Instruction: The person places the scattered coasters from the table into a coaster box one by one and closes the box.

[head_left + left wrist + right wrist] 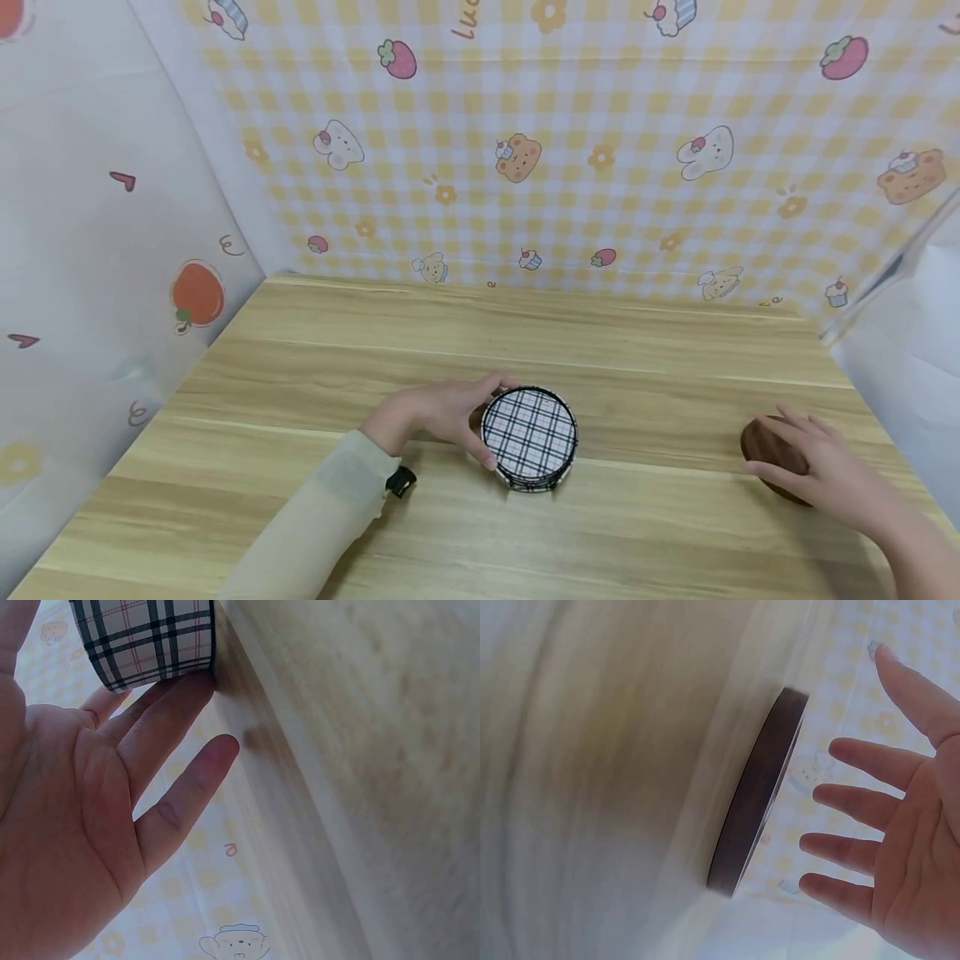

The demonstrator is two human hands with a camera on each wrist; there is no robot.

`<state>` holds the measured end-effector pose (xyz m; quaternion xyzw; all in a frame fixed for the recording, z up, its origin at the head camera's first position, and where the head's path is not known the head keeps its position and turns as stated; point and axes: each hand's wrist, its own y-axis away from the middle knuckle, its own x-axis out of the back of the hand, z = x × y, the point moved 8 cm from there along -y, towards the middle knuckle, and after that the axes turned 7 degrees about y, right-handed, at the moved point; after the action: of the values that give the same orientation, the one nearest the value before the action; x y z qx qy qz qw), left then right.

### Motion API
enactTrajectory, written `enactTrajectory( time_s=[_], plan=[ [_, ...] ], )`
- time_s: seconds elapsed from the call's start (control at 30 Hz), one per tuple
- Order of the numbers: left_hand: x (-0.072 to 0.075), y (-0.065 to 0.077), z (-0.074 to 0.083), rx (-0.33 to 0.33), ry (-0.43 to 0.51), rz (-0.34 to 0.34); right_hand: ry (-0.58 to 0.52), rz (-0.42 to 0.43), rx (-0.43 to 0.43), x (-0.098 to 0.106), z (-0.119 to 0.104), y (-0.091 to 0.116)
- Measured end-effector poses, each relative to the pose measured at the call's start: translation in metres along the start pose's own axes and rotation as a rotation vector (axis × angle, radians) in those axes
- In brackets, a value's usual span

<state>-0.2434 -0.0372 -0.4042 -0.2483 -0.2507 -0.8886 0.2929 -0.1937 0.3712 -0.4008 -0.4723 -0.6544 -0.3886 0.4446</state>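
A round box (529, 435) in black-and-white plaid sits near the middle of the table. My left hand (457, 415) holds it from the left, thumb on the near side and fingers round the far side. The left wrist view shows the plaid side wall (154, 641) of the box against those fingers, with the little finger free of it. At the right, a dark brown round wooden disc (776, 458) lies flat on the table. Over it hovers my right hand (821, 467), fingers spread. In the right wrist view a gap separates the fingers from the disc (757, 795).
The wood-grain table (420, 333) meets a yellow checked cloth (570, 167) with cartoon prints at the back. A white printed sheet (90, 250) hangs at the left, and another pale sheet (926, 333) at the right. A black buckle (401, 481) sits at the left wrist.
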Motion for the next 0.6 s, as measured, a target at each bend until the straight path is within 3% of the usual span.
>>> enactTrajectory(
  time_s=[0.27, 0.6],
  plan=[
    [0.000, 0.000, 0.000, 0.000, 0.007, 0.004, 0.140, 0.005, -0.016, 0.006, 0.015, 0.000],
    [0.001, 0.000, 0.002, -0.010, 0.025, -0.003, 0.183, -0.021, -0.015, 0.003, 0.022, 0.004]
  ],
)
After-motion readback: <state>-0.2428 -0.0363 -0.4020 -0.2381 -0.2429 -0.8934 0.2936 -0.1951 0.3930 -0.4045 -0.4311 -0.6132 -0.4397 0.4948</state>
